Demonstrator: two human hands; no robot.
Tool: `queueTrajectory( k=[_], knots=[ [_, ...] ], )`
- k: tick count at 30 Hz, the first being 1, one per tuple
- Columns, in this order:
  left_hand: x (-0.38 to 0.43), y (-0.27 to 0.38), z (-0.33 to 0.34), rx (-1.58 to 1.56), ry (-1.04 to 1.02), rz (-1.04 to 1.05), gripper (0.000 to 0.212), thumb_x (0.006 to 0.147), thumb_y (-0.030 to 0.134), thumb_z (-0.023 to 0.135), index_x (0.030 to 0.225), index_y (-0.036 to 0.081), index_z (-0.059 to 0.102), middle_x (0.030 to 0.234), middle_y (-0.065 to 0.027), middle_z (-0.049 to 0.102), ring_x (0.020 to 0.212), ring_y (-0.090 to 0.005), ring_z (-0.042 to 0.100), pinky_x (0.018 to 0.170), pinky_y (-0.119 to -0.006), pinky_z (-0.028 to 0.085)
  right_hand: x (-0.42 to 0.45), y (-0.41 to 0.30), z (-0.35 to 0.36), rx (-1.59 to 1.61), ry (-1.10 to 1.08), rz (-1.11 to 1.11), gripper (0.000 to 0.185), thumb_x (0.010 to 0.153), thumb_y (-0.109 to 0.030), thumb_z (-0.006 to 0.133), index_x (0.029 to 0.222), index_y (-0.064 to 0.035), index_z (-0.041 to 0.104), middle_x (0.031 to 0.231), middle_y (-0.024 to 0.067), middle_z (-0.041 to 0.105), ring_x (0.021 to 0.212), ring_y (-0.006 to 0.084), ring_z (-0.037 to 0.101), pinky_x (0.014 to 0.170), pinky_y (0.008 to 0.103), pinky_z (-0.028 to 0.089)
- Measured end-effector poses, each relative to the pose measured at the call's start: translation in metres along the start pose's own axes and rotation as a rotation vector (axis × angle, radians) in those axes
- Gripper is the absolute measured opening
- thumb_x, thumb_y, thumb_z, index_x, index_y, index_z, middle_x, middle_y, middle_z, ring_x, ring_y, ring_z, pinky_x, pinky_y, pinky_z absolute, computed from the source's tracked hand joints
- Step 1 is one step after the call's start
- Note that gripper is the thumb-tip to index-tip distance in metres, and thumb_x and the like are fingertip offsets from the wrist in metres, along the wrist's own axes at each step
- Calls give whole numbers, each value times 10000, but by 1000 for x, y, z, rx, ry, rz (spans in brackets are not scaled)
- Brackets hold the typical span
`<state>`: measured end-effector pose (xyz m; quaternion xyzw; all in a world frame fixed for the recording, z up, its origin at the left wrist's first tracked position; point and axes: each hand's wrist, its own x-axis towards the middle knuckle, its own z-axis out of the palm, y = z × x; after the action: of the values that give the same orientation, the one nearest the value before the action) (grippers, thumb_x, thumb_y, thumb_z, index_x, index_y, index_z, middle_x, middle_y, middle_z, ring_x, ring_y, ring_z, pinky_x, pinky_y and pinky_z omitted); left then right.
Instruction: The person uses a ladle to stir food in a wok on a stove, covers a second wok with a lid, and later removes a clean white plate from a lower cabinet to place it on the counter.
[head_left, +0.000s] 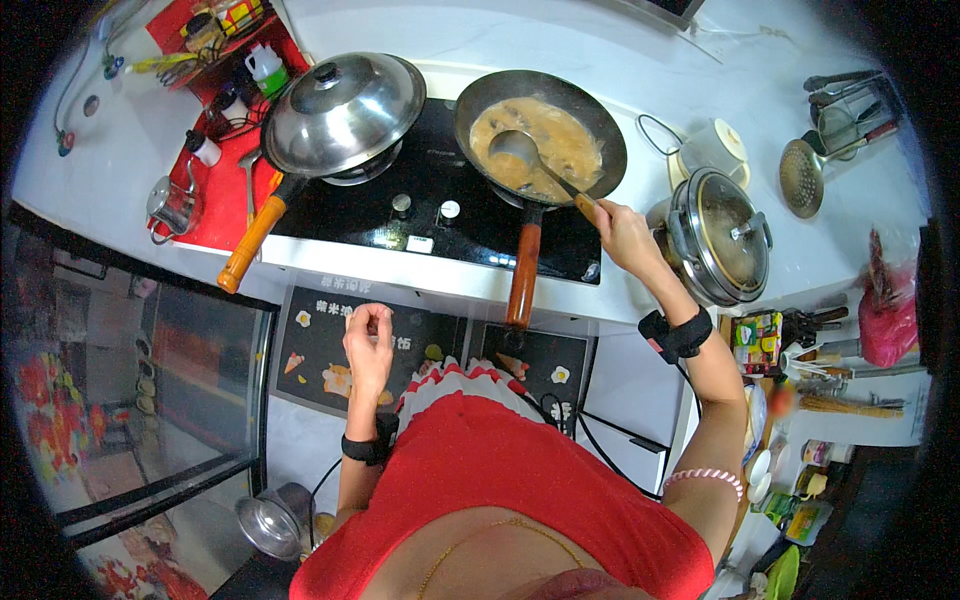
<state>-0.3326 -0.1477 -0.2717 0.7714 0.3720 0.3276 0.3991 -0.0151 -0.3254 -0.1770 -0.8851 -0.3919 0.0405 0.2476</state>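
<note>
My right hand (627, 234) grips the wooden handle of a metal ladle (517, 147), whose bowl rests in a cloudy brown soup or sauce (551, 124) with darker pieces in it. That food fills the bottom of a black wok (611, 142) on the right burner, its reddish-brown handle (524, 270) pointing towards me. My left hand (369, 346) is raised in front of the cooktop, fingers curled with thumb near index finger; nothing is visible in it. On the left burner, a domed steel lid (349, 112) covers a second wok, whose contents are hidden and whose wooden handle (253, 244) sticks out over the counter edge.
Right of the black glass cooktop (427, 169) stand a pot with a glass lid (731, 236) and a clear-sided appliance (712, 154). A skimmer (801, 178) lies further right. Bottles and a glass jug (174, 206) stand at left. A steel pot (276, 525) is low behind my left arm.
</note>
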Motion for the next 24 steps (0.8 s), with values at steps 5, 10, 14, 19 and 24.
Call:
queueTrajectory(
  k=[5,10,14,19,24],
  knots=[
    [-1,-4,1,-16,-14,-21,95,835,93,580,820,-1,582,725,-75,531,650,-166,483,615,-282,416,14,10,-15,539,-307,499,368,938,-281,409,737,4,524,569,133,538,398,204,476,349,336,361],
    [1,-4,3,8,-14,7,94,834,92,583,822,-2,582,725,-78,530,654,-170,487,616,-285,417,18,7,-40,1040,-404,753,239,965,-213,373,949,19,428,606,26,440,404,36,296,323,188,199],
    [2,-1,3,2,-19,8,95,834,92,585,822,-2,581,728,-82,532,654,-171,490,614,-285,418,19,10,-45,1093,-372,765,257,964,-219,372,916,24,442,602,24,443,400,39,301,321,192,196],
    [3,-3,3,-26,-21,17,97,834,91,584,819,-4,576,728,-83,531,650,-171,491,612,-284,419,31,3,-53,966,-286,655,313,963,-237,372,886,51,468,596,31,447,386,44,307,311,202,205],
    [4,3,-1,-7,1,1,101,835,93,581,816,-5,574,734,-84,536,653,-168,497,613,-282,420,56,4,-47,840,-207,515,383,958,-247,365,803,76,500,584,60,482,373,58,342,311,204,259]
  ],
)
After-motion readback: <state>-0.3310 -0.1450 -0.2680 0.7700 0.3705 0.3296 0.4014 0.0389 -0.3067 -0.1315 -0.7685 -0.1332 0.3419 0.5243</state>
